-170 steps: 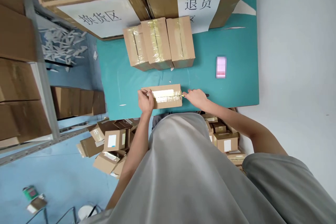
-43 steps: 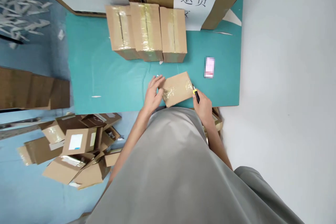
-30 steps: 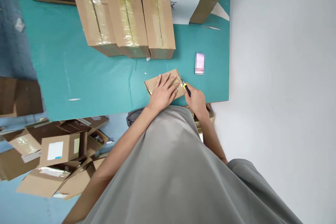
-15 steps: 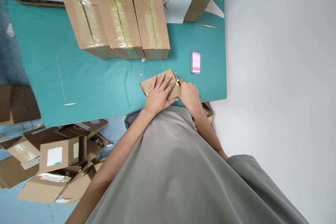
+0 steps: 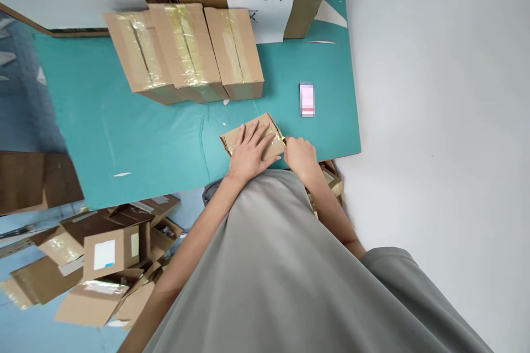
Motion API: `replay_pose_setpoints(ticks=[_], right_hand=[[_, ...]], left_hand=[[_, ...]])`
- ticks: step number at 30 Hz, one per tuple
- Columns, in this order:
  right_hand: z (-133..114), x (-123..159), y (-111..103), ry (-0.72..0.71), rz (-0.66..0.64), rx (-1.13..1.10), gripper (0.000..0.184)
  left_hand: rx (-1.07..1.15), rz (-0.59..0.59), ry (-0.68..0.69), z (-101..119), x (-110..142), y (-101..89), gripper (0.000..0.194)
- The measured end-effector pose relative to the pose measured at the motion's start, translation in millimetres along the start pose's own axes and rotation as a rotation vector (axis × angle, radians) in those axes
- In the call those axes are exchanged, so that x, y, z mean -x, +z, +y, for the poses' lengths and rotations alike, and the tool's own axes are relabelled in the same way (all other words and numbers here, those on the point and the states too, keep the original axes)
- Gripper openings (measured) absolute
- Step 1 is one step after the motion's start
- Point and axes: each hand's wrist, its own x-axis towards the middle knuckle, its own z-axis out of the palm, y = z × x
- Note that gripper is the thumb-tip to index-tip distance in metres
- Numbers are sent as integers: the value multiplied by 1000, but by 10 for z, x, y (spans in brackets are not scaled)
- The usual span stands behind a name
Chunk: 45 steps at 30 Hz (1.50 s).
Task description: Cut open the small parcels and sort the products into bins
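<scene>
The small carton (image 5: 273, 149) lies at a slant on the worktop (image 5: 174, 143), close to its near edge and to the grey shirt (image 5: 273, 231). The left hand (image 5: 247, 160) is open and flat across its top, fingers spread, pressing rather than gripping. The right hand (image 5: 301, 157) is closed around a cutter (image 5: 284, 141), whose yellow and black tip end meets the carton's right end beside the tape (image 5: 278, 138). The blade is too small to make out, so its depth and angle cannot be told.

The main danger, as I judge it, is to the left hand: its fingertips and thumb lie near that end, and if the tape gave suddenly, the blade could jump across the top into them. A deep blade could also score whatever the carton may hold. With only a flat palm on it, the carton could swivel under a sideways pull; a stroke towards the body could slip off the near edge and catch the shirt. The phone (image 5: 307, 100) and three boxes (image 5: 188, 55) lie apart from the cutter, so they seem at little risk.
</scene>
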Motion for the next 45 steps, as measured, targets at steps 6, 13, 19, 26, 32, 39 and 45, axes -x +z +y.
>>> replay_pose_setpoints(ticks=[6,13,19,26,32,39,45], right_hand=[[111,423,-57,-35,-5,-17,33],[452,-316,338,-156,235,-544,49],[78,-1433,1178,-192,75,-996,45],[-47,-1147,1234,-335,172,-758,46],[409,-979,977,-275,366,-541,51],[593,-895,559,-287,365,-212,52],[20,-768,276,-624,156,-27,47]], left_hand=[[-22,-8,1,-30,117,-93,76],[-99,141,-107,-397,890,-299,92],[-107,317,-205,-583,1650,-404,88],[61,670,-521,-346,1808,-364,66],[440,583,-508,-598,1426,-11,76],[580,464,-512,-973,1139,342,98],[638,347,-408,-1091,1189,234,93]])
